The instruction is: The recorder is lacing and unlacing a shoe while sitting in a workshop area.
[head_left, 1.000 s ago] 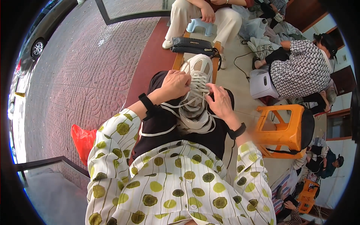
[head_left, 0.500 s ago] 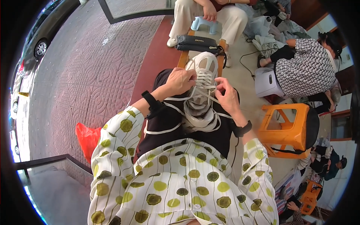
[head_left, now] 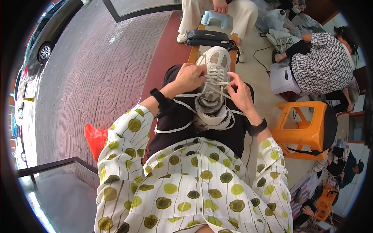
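A white and beige sneaker (head_left: 213,110) lies across my lap, its toe pointing away from me and its opening toward me. Cream laces (head_left: 216,74) cross its tongue, and long loose ends trail over my dark trousers on both sides. At the left edge of the lacing, my left hand (head_left: 191,77) is closed, fingers pinched by the eyelets. Opposite it, my right hand (head_left: 238,90) has thumb and forefinger together on the lace at the right side. The exact grip of the left fingertips is partly hidden.
Beyond the shoe, a black pouch (head_left: 207,38) lies on a wooden bench, near a seated person and a small blue stool (head_left: 215,18). An orange stool (head_left: 301,126) stands at my right. Another person sits on a grey stool (head_left: 283,79). A red bag (head_left: 95,139) is at left.
The whole view has shifted slightly, with the shoe appearing a little higher and farther right. Both hands stay at the laces, and their fingers have moved only slightly.
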`<state>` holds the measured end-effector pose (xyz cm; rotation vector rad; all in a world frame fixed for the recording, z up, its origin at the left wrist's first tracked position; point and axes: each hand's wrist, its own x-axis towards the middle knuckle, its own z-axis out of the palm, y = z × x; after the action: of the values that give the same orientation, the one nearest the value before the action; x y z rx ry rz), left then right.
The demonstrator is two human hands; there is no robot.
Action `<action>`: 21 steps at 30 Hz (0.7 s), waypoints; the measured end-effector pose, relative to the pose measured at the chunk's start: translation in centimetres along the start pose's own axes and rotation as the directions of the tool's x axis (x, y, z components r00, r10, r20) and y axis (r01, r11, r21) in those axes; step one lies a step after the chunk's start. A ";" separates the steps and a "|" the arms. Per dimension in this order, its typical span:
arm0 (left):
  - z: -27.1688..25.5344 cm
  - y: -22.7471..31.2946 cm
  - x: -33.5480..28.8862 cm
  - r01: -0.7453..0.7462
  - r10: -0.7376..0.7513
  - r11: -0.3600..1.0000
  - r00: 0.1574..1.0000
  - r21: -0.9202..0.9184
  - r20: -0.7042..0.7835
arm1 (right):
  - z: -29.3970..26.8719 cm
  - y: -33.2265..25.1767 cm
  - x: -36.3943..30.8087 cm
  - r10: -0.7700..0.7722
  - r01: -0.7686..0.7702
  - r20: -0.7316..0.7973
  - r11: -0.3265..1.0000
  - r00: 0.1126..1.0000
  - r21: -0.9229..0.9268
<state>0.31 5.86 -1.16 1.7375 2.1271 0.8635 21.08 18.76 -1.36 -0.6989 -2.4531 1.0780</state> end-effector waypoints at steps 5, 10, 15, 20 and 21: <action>-0.6 -0.2 -1.6 -0.068 0.063 0.991 0.997 -0.114 -0.045 | -1.2 -0.9 -2.0 -0.147 0.141 -0.040 0.982 0.988 -0.128; -0.2 2.2 -3.7 -0.068 0.062 0.996 0.992 -0.051 -0.109 | -1.3 -0.5 -6.0 -0.266 0.270 0.049 0.943 0.963 -0.193; -0.1 6.1 -2.7 -0.062 0.042 0.993 0.982 -0.102 -0.185 | -2.6 -6.1 -7.6 -0.136 0.133 0.042 0.989 0.990 0.071; 2.6 8.0 -0.3 -0.004 -0.094 0.835 0.984 0.550 0.151 | -2.4 -10.1 -9.3 -0.498 0.486 0.106 0.865 0.860 0.126; 3.1 7.7 -0.4 -0.008 -0.091 0.834 0.984 0.552 0.151 | -2.5 -10.5 -9.6 -0.538 0.518 0.116 0.839 0.835 0.167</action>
<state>8.23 7.13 0.86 1.9135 2.4342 0.0591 27.08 8.51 6.92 0.1252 -2.4501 1.0739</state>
